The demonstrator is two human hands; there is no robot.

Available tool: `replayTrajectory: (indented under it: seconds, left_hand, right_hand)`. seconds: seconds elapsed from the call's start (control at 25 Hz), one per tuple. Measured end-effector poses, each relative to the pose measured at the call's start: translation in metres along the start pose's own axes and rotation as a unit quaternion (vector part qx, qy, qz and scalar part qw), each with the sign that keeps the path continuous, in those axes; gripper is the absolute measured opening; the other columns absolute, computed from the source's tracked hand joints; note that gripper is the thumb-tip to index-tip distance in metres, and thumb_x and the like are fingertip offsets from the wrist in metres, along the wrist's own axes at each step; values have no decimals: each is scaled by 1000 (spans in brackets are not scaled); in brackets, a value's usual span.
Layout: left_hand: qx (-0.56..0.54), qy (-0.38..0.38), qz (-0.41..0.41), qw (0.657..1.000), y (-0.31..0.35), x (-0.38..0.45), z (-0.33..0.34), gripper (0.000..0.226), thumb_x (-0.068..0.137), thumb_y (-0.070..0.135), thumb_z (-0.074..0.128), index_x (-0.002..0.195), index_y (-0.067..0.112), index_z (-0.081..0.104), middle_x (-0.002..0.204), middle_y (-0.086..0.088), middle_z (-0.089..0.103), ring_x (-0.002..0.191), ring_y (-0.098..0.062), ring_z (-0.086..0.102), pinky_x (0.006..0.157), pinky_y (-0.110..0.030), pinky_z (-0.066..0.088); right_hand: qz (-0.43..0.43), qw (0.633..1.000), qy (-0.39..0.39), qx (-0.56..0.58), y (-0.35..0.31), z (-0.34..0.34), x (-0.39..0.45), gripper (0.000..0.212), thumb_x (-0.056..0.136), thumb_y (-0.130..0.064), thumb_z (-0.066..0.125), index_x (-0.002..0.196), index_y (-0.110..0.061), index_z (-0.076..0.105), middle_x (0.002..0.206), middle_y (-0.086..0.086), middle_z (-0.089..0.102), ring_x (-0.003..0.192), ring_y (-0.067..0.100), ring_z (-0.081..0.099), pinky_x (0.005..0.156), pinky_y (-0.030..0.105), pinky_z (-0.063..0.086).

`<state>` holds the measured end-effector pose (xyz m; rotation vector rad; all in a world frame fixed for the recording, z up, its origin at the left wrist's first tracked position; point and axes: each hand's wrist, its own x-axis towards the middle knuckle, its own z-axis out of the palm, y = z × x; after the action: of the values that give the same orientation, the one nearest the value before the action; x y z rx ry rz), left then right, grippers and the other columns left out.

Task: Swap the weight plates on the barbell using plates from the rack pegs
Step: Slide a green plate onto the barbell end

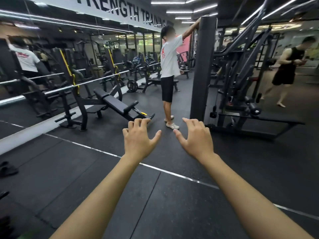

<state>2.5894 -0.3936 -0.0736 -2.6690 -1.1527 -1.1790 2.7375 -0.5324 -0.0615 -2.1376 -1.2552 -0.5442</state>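
Observation:
Both my arms reach forward over the black rubber floor. My left hand (138,140) and my right hand (195,140) hover side by side with loosely spread fingers, holding nothing. A silver barbell (96,79) lies across the yellow-marked rack (76,83) at the left, along the mirror wall, with no plate on the part I see. One black weight plate (132,85) leans on a farther bench frame. Short pegs (65,117) stick out low on the near rack and carry nothing.
A decline bench (114,103) stands under the bar. A person in a white shirt (170,69) stands ahead beside a black pillar (202,69). A cable machine (241,94) fills the right, and another person (286,69) walks behind it. Black sandals (6,169) lie at the left.

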Motion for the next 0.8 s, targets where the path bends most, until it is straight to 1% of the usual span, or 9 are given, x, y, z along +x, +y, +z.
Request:
replayTrajectory:
  seconds: [0.16, 0.24, 0.32, 0.4, 0.52, 0.68, 0.8]
  left_hand:
    - [16, 9, -20, 1000, -47, 90, 67, 60, 84, 68, 51, 129, 28, 52, 119, 6, 54, 108, -22, 44, 86, -40, 35]
    - [26, 19, -30, 999, -68, 138, 93, 60, 84, 67, 52, 130, 28, 52, 119, 5, 55, 108, -22, 45, 86, -41, 36]
    - [26, 31, -35, 999, -85, 184, 118, 58, 83, 65, 54, 128, 28, 53, 118, 5, 56, 107, -24, 46, 85, -42, 37]
    - [28, 27, -44, 998, -101, 223, 151, 57, 84, 64, 55, 128, 27, 53, 119, 4, 56, 108, -24, 47, 84, -42, 37]
    - [61, 23, -51, 997, -135, 278, 204, 60, 84, 65, 53, 130, 26, 53, 120, 4, 55, 109, -24, 46, 85, -42, 37]
    - [107, 19, -102, 989, -192, 346, 263, 64, 86, 66, 52, 134, 24, 51, 125, 3, 53, 113, -24, 44, 90, -42, 36]
    - [148, 23, -153, 977, -239, 401, 288, 64, 86, 67, 49, 135, 27, 49, 127, 5, 52, 115, -22, 42, 91, -41, 34]
  right_hand:
    - [-14, 999, -32, 7, 6, 87, 107, 59, 91, -56, 48, 135, -18, 49, 122, 2, 58, 113, 25, 50, 88, 42, 41]
    - [-29, 999, -32, 0, 9, 122, 158, 61, 91, -57, 47, 137, -18, 48, 122, 1, 58, 115, 24, 50, 88, 41, 41]
    - [-42, 999, -25, -7, 16, 153, 206, 62, 91, -58, 46, 138, -17, 48, 122, 2, 57, 113, 24, 50, 87, 41, 41]
    - [-47, 999, -26, -5, 25, 189, 252, 62, 91, -58, 46, 138, -16, 48, 121, 2, 58, 110, 25, 51, 88, 42, 41]
    - [-66, 997, -29, -2, 35, 251, 321, 64, 91, -58, 44, 139, -16, 47, 120, 4, 58, 108, 26, 51, 91, 45, 42]
    - [-120, 992, -43, -1, 32, 342, 413, 65, 92, -58, 43, 141, -16, 44, 122, 4, 56, 109, 27, 50, 86, 42, 42]
    - [-168, 983, -69, 36, 11, 409, 491, 63, 91, -57, 45, 139, -15, 47, 121, 5, 58, 108, 28, 51, 86, 43, 41]
